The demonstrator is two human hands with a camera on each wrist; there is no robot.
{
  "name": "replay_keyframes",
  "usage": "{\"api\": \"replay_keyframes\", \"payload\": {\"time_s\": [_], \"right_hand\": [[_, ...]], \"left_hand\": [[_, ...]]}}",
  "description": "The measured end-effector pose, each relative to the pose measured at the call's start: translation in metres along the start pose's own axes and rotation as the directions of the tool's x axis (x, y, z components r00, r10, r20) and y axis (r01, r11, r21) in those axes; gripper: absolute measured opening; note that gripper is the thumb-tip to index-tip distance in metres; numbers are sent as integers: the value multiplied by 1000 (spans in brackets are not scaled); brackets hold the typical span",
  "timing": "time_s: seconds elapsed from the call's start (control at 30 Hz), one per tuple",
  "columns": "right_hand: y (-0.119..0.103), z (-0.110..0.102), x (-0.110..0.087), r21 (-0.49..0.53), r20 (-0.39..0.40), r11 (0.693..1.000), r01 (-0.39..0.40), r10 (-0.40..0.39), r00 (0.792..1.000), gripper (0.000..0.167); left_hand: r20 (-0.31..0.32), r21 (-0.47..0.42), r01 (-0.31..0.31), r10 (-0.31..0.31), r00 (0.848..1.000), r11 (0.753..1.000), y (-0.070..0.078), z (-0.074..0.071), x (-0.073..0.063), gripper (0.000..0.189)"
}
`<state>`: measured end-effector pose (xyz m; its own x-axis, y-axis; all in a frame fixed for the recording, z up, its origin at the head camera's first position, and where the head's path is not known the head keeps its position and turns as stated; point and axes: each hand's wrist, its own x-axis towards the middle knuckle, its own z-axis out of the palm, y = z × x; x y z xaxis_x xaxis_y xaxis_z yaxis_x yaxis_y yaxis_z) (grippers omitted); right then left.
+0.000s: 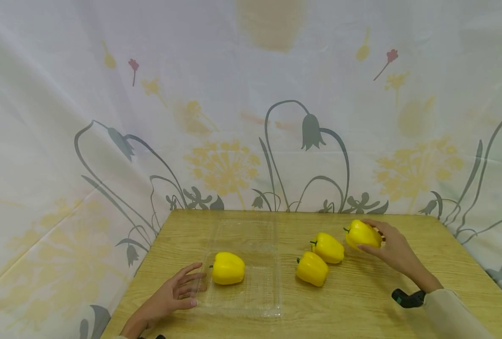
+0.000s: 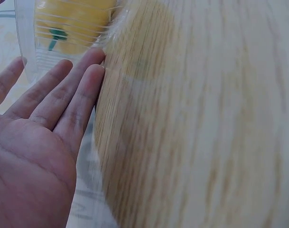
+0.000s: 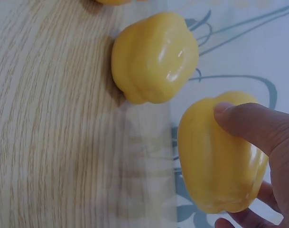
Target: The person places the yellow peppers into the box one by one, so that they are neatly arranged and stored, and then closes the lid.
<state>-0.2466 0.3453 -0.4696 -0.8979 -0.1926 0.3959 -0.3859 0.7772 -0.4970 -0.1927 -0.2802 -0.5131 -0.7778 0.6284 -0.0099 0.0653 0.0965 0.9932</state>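
Note:
My right hand [image 1: 392,247] grips a yellow bell pepper [image 3: 218,159], thumb on one side and fingers round the other, at the right of the table. Two more yellow peppers, a nearer one [image 1: 312,269] and a farther one [image 1: 329,248], lie just left of it. A clear plastic box [image 1: 259,301] with its lid [image 1: 244,233] folded open stands left of centre, holding one yellow pepper [image 1: 228,268] with its green stem to the left. At the box's left side, my left hand [image 1: 168,294] has its fingers extended, fingertips right at the clear wall, holding nothing.
The wood-grain table [image 1: 339,310] ends at the back against a pale curtain [image 1: 242,94] printed with grey and yellow flowers. A black strap piece [image 1: 408,298] shows by the right wrist.

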Motion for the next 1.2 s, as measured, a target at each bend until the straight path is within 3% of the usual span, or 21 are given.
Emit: {"api": "replay_keyframes", "payload": {"time_s": [0.4, 1.2], "right_hand": [[-10, -6, 4, -7, -41, 998, 62, -63, 997, 70], [-35, -9, 8, -15, -45, 995, 98, -99, 994, 70]], "left_hand": [[-16, 13, 16, -16, 1000, 1000, 5, 2, 0, 78], [-5, -16, 13, -14, 1000, 1000, 3, 2, 0, 78]]}}
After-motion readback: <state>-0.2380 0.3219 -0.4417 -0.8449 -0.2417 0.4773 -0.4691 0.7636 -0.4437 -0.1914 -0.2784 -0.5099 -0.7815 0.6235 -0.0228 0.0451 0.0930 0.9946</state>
